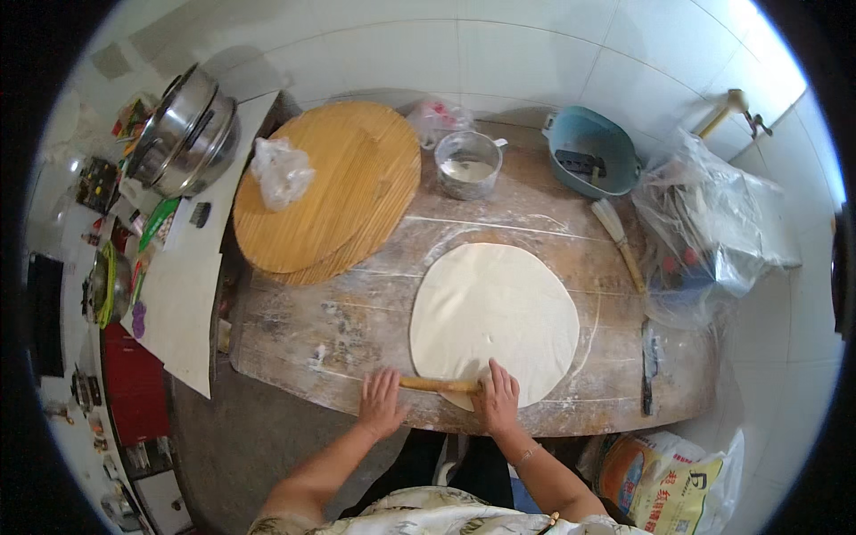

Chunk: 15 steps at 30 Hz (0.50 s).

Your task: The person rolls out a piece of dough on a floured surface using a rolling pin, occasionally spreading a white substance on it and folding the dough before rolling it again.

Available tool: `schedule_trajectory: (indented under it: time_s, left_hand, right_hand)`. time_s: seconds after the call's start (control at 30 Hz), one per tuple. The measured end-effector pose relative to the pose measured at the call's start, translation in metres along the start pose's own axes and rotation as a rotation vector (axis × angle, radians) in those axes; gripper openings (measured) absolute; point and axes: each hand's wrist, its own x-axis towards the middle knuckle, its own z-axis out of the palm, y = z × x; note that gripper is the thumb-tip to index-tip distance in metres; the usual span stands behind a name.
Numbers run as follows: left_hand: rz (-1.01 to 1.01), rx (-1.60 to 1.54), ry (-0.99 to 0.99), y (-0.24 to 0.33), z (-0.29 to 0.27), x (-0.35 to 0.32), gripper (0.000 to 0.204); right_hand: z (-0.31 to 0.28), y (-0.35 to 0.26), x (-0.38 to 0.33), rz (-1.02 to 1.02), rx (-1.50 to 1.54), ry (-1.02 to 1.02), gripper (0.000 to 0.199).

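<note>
A large, thin round sheet of dough [495, 312] lies on the floured wooden table. Across its near left edge lies a slim wooden rolling pin [439, 384]. My left hand [382, 403] closes over the pin's left end, just off the dough. Over the right end is my right hand [496, 399], palm on the pin and fingers reaching forward above the dough. Both hands hide the pin's ends.
Two round wooden boards [357, 178] with a crumpled plastic bag [282, 173] lie at far left. Behind the dough stand a flour pot [468, 165] and a blue-grey basin [591, 152]. Right are a brush [620, 242], a knife [648, 366] and a plastic-covered box [713, 223].
</note>
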Motion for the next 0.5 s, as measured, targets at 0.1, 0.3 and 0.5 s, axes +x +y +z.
schedule_trajectory:
  time_s: [0.1, 0.3, 0.5]
  left_hand:
    - [0.097, -0.146, -0.060, 0.030, 0.011, -0.006, 0.084]
    - [-0.016, 0.071, 0.173, 0.044, -0.015, 0.149, 0.085]
    - [-0.215, -0.027, 0.335, 0.034, -0.033, 0.200, 0.081]
  right_hand:
    - [-0.015, 0.013, -0.048, 0.028, 0.025, -0.095, 0.058]
    - [-0.040, 0.043, 0.079, 0.202, -0.150, 0.162, 0.067]
    - [-0.048, 0.043, 0.145, 0.243, -0.130, 0.251, 0.068]
